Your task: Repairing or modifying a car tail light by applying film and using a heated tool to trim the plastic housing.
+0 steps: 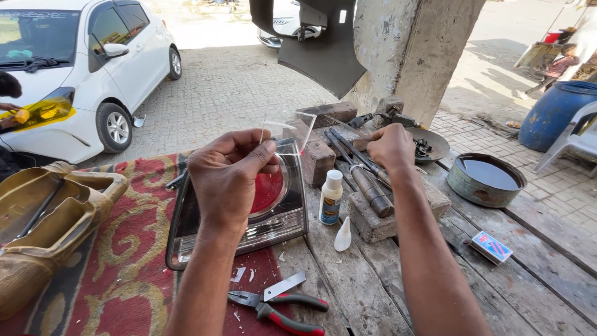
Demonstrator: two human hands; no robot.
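Observation:
My left hand (227, 174) pinches a small clear plastic shard (280, 132) with a red edge and holds it up over a car tail light (249, 214). The tail light has a red round lens and chrome housing and lies on a red patterned rug (124, 267). My right hand (392, 148) reaches toward the tools on the bricks at the back; its fingers are curled and hidden from me. A small white glue bottle (331, 197) stands between my forearms, its white cap (342, 236) lying beside it.
Red-handled pliers (280, 308) and a metal blade (284, 286) lie near the front edge. Bricks (373, 218), screwdrivers (357, 158), a metal bowl (485, 180), a matchbox (491, 246) sit on the wooden table. A white car (87, 68), a blue barrel (556, 112) and a concrete pillar (410, 50) stand beyond.

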